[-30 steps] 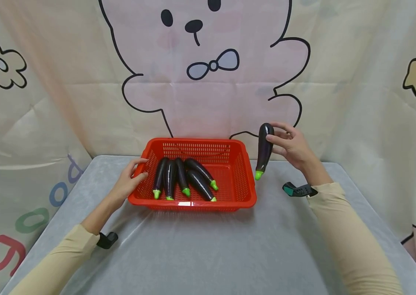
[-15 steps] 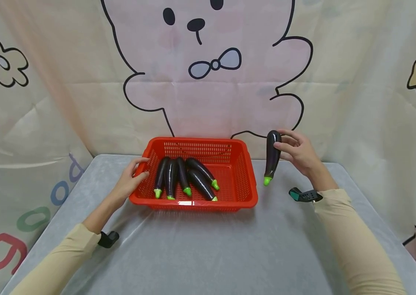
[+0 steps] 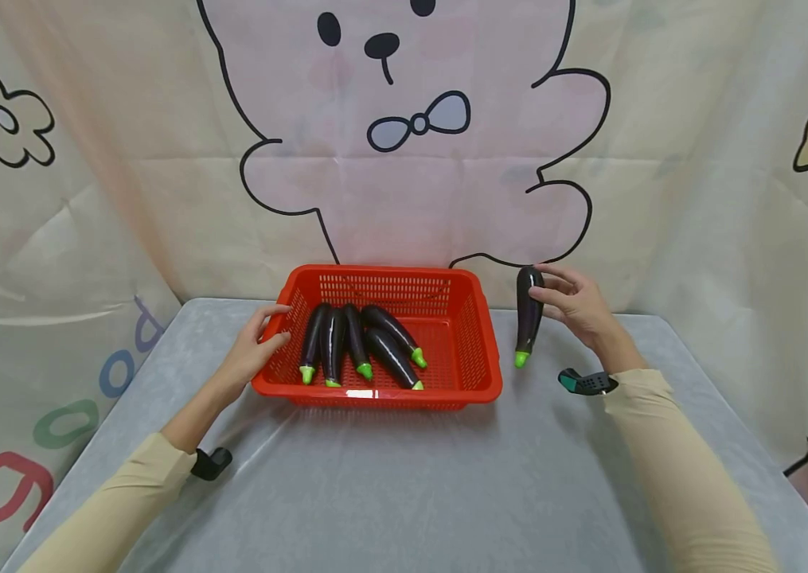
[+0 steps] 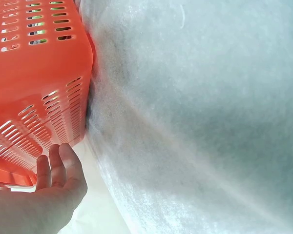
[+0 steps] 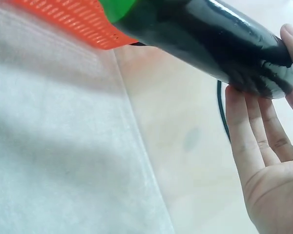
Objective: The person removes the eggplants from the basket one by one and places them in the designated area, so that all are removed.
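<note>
My right hand (image 3: pixel 575 306) pinches a dark purple eggplant (image 3: pixel 528 310) by its thick end, right of the basket. The eggplant hangs nearly upright, green stem end down, above the table; in the right wrist view my fingertips support its rounded end (image 5: pixel 278 80). At the left end of the red plastic basket (image 3: pixel 461 394), my left hand (image 3: pixel 249 354) holds the rim. Several of its fingers (image 4: pixel 71 168) show outside the slotted wall in the left wrist view; the thumb is hidden there. Several more eggplants (image 3: pixel 353 342) lie inside, toward the left and middle.
The grey cloth-covered table (image 3: pixel 404 485) extends in front of the basket and on both sides. Close behind it hangs a printed fabric backdrop (image 3: pixel 404 207) with a bear drawing. More fabric borders the left and right.
My right hand has carried the eggplant slightly right, away from the basket, and lowered it. My left hand stays at the basket rim, and the eggplants inside lie as before.
</note>
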The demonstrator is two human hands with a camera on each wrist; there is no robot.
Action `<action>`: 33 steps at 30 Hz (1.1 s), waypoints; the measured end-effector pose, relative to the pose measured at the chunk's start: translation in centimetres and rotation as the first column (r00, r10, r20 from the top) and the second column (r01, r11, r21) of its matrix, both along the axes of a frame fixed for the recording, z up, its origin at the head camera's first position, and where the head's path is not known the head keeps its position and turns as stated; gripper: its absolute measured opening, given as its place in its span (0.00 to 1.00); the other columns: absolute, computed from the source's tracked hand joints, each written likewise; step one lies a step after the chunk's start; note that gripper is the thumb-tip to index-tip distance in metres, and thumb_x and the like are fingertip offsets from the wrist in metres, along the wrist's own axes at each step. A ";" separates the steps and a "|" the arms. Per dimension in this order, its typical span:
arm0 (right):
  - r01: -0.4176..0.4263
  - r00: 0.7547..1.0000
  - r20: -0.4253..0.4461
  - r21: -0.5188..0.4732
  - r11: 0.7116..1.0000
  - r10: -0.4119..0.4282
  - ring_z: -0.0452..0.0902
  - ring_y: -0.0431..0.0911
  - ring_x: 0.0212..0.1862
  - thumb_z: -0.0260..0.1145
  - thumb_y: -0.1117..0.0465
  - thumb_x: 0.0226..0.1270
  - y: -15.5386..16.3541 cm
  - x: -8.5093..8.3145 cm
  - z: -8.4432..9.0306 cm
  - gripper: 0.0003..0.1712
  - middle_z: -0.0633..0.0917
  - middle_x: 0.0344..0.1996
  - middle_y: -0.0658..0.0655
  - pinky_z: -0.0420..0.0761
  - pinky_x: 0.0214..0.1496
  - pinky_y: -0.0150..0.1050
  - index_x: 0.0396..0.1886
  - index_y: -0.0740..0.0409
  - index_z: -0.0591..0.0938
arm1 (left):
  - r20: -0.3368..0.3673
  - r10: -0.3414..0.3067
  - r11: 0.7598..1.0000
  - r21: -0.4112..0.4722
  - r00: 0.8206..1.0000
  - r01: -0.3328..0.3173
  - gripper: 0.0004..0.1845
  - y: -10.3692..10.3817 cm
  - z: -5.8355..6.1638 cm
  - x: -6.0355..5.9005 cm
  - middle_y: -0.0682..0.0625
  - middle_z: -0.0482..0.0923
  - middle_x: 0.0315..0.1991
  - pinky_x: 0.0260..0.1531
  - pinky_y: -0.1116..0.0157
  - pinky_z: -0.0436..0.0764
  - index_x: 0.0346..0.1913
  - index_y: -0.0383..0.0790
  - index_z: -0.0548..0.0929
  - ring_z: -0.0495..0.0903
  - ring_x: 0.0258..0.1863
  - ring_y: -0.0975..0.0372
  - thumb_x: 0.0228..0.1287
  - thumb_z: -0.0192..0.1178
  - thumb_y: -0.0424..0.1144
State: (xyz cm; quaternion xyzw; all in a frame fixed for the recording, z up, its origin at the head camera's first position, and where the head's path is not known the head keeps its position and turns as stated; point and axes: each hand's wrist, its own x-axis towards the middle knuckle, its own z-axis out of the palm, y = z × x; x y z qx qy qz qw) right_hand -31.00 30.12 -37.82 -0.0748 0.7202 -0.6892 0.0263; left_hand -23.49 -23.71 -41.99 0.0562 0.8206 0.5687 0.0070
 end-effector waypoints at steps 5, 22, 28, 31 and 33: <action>-0.020 0.998 0.052 0.045 0.999 0.017 0.76 0.50 0.55 0.73 0.62 0.68 0.0 -0.9 -1.3 0.32 0.76 0.57 0.62 0.78 0.59 0.46 0.71 0.55 0.74 | -0.002 0.003 1.000 0.002 1.000 -0.003 0.26 0.0 0.0 0.0 0.30 0.65 0.67 0.49 0.45 0.81 0.73 0.41 0.63 0.72 0.58 0.38 0.77 0.54 0.35; -0.095 0.975 0.217 0.196 0.976 0.051 0.74 0.56 0.60 0.76 0.56 0.65 -0.4 -3.1 -5.1 0.40 0.72 0.65 0.68 0.78 0.58 0.51 0.73 0.61 0.71 | 0.006 0.007 1.000 0.013 1.000 -0.007 0.26 0.1 0.0 0.0 0.30 0.66 0.66 0.48 0.45 0.81 0.73 0.40 0.64 0.73 0.58 0.38 0.77 0.54 0.34; -0.112 0.978 0.202 0.296 0.949 0.052 0.73 0.63 0.62 0.73 0.55 0.68 -0.3 -3.3 -6.0 0.39 0.73 0.66 0.71 0.76 0.60 0.57 0.73 0.62 0.70 | 0.010 0.007 1.000 0.021 1.000 -0.007 0.26 0.0 -0.2 -0.1 0.30 0.67 0.66 0.47 0.46 0.82 0.73 0.41 0.64 0.74 0.57 0.37 0.77 0.54 0.34; -0.110 0.981 0.189 0.326 0.939 0.049 0.74 0.62 0.61 0.73 0.54 0.68 -0.3 -3.4 -6.3 0.38 0.74 0.65 0.71 0.77 0.59 0.56 0.73 0.62 0.71 | 0.007 0.002 1.000 0.028 1.000 -0.003 0.26 0.0 -0.2 -0.1 0.30 0.67 0.66 0.47 0.47 0.82 0.73 0.40 0.63 0.74 0.57 0.37 0.77 0.54 0.34; -0.114 0.982 0.179 0.342 0.933 0.055 0.74 0.62 0.61 0.73 0.55 0.68 -0.4 -3.4 -6.3 0.37 0.74 0.65 0.71 0.78 0.57 0.55 0.72 0.63 0.72 | 0.007 0.004 1.000 0.028 1.000 -0.004 0.26 -0.1 -0.2 0.0 0.30 0.67 0.66 0.47 0.47 0.82 0.73 0.40 0.63 0.74 0.57 0.37 0.77 0.54 0.34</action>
